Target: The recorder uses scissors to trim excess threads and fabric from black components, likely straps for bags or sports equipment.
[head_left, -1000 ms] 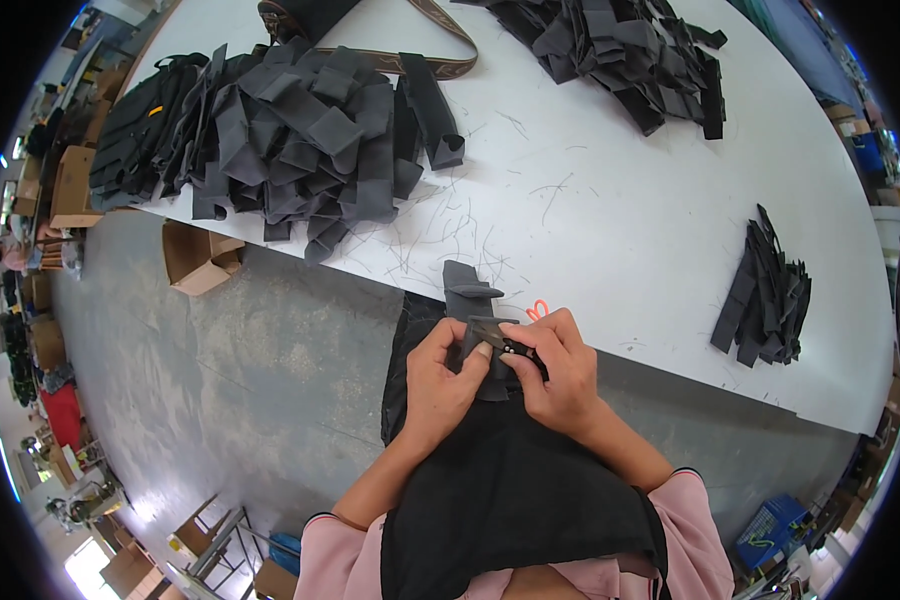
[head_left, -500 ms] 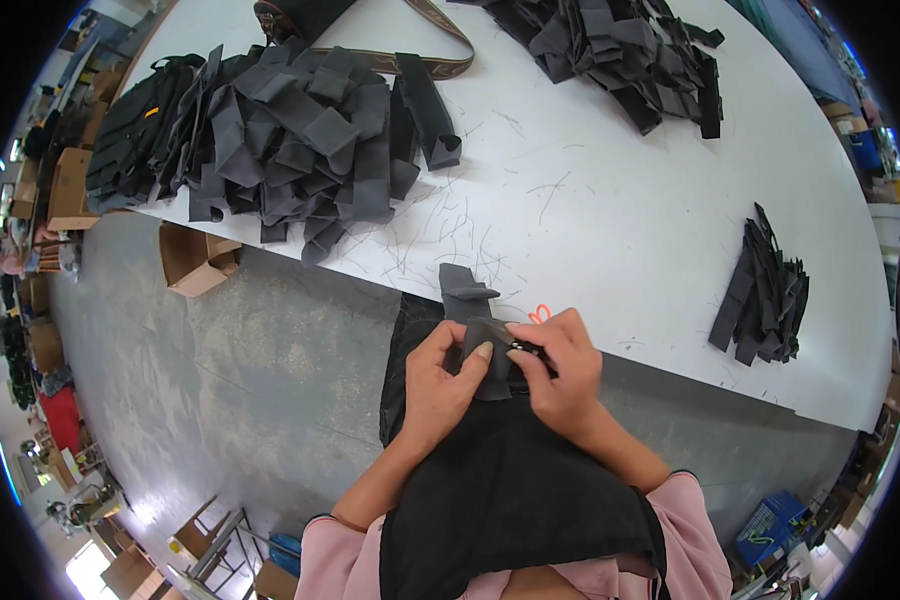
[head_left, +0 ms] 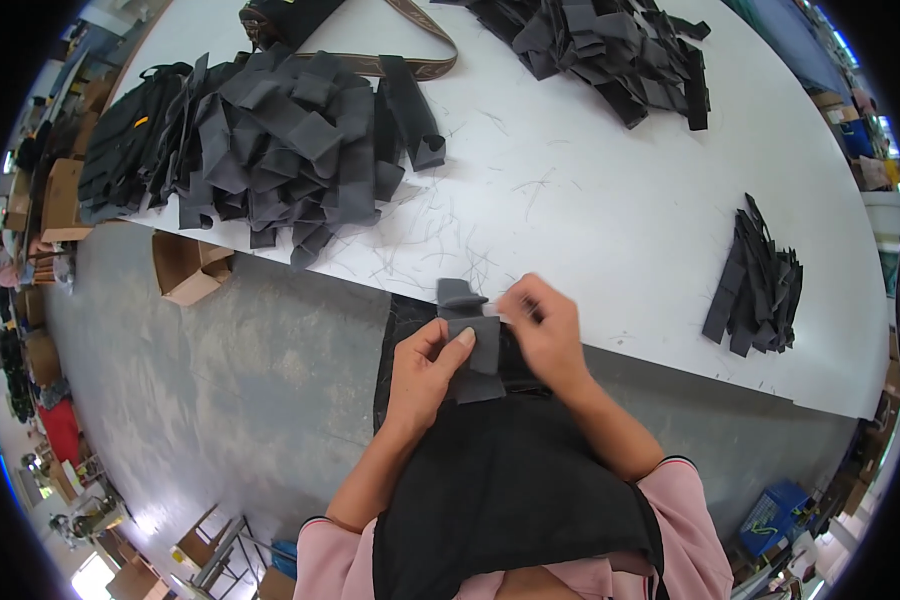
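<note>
My left hand [head_left: 420, 372] pinches a dark grey folded fabric strip [head_left: 484, 347] between thumb and fingers, just off the table's near edge. More dark grey strip pieces sit right above and below it. My right hand [head_left: 552, 335] is raised just right of the strip, its fingers curled and smeared by motion. Partly hidden inside it are what look like small black thread snips [head_left: 536, 313]. Whether the right fingertips also hold a thread, I cannot tell. Black cloth [head_left: 385, 365] hangs beneath the strip, beside the black apron [head_left: 510, 470] over my lap.
The white table [head_left: 570, 230] carries a large heap of dark grey strips [head_left: 280, 140], another heap [head_left: 610, 50] at the far side and a smaller bundle [head_left: 757, 285] at right. Loose threads lie around. A black bag [head_left: 135, 140] is at left; an open cardboard box [head_left: 190, 268] is below the edge.
My right hand has left the strip and moved slightly up, turning, with the snips in it. My left hand keeps its pinch on the strip. The view has shifted slightly.
</note>
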Tool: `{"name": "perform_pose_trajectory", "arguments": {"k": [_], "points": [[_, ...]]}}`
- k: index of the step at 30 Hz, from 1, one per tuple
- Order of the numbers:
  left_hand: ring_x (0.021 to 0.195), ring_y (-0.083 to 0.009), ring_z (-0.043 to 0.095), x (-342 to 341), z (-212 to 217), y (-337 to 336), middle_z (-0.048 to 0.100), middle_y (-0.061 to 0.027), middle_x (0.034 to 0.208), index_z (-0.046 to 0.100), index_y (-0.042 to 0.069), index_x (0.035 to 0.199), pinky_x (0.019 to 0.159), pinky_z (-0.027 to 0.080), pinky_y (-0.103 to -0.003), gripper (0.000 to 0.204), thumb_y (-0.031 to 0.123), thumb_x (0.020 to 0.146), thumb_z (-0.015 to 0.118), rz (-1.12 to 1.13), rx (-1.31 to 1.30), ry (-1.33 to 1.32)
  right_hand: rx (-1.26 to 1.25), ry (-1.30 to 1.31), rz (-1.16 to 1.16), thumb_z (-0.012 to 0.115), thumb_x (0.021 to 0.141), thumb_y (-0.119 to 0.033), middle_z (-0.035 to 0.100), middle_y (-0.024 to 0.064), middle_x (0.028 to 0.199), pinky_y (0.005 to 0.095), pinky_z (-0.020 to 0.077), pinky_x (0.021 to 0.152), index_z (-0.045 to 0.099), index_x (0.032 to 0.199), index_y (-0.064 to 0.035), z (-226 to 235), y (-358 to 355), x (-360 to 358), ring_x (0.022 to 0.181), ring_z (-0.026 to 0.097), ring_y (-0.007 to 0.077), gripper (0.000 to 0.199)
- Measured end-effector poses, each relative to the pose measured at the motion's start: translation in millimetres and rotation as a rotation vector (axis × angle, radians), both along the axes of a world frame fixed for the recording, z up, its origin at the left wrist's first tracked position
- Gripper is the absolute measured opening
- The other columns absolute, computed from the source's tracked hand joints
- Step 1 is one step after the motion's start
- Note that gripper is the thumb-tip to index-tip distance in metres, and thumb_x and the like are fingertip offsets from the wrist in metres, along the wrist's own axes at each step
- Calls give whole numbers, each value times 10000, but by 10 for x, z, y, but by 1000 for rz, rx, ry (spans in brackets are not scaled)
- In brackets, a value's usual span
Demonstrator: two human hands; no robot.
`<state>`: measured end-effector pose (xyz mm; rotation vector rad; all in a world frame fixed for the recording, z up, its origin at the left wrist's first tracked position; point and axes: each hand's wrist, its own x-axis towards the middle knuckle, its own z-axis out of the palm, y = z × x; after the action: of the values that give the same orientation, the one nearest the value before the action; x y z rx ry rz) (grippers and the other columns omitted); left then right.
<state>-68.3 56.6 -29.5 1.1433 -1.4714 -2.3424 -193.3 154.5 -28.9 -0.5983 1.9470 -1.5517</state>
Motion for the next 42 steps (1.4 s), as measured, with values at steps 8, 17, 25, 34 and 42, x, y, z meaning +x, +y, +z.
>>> {"name": "perform_pose_trajectory", "arguments": {"k": [8, 17, 25, 34, 42], "points": [[629, -1, 371, -89, 21, -35, 494, 73, 669, 584, 31, 753, 564, 297, -184, 240, 221, 900, 584, 82, 39, -43, -38, 5, 148, 655, 735, 29, 443, -24, 658, 224, 387, 556, 621, 925, -53, 238, 173, 97, 589, 439, 63, 210], [768, -35, 524, -35, -19, -7, 619, 6, 873, 636, 2, 962, 696, 422, -197, 283, 272, 920, 564, 103, 180, 104, -91, -782, 18, 599, 876, -175, 476, -40, 626, 183, 256, 445, 545, 803, -57, -92, -171, 11, 493, 343, 27, 149], [704, -39, 533, -34, -122, -62, 633, 4, 809, 658, 6, 921, 649, 434, -196, 253, 245, 910, 577, 137, 256, -8, 36, -189, 39, 653, 831, -133, 515, -10, 628, 195, 354, 489, 572, 898, -24, 37, 201, 174, 538, 451, 41, 152], [693, -51, 552, -61, -108, -110, 641, -15, 806, 649, -3, 914, 632, 442, -203, 238, 217, 915, 558, 210, 254, -16, -170, -764, 128, 673, 731, -4, 520, 3, 656, 215, 330, 486, 538, 741, -35, 127, 331, 6, 544, 442, 70, 139], [691, -55, 562, -94, -75, -129, 640, -17, 818, 642, -3, 959, 626, 459, -210, 258, 236, 924, 553, 225, 262, -24, 170, 46, 74, 681, 779, -83, 556, 28, 708, 242, 454, 591, 568, 984, -40, 99, 447, 77, 648, 548, 94, 238]]}}
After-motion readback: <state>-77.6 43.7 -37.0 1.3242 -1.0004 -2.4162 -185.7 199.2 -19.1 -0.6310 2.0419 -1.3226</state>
